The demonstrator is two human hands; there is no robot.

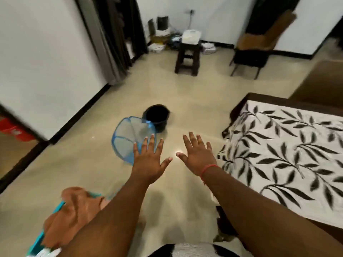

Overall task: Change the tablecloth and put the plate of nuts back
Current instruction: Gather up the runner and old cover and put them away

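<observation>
A white tablecloth with a black leaf pattern (289,156) covers a dark wooden table (239,106) on the right. My left hand (148,160) and my right hand (198,154) are stretched out flat above the floor, left of the table, fingers spread and holding nothing. A red band circles my right wrist. A rumpled orange-brown cloth (72,214) lies on a turquoise surface (37,243) at the lower left, under my left forearm. No plate of nuts is in view.
A blue mesh basket (126,138) lies tipped on the beige floor beside a black bucket (157,117). A dark wooden stool (188,58) carrying a white container stands at the back, a chair (254,51) to its right. Dark curtains hang at the back left.
</observation>
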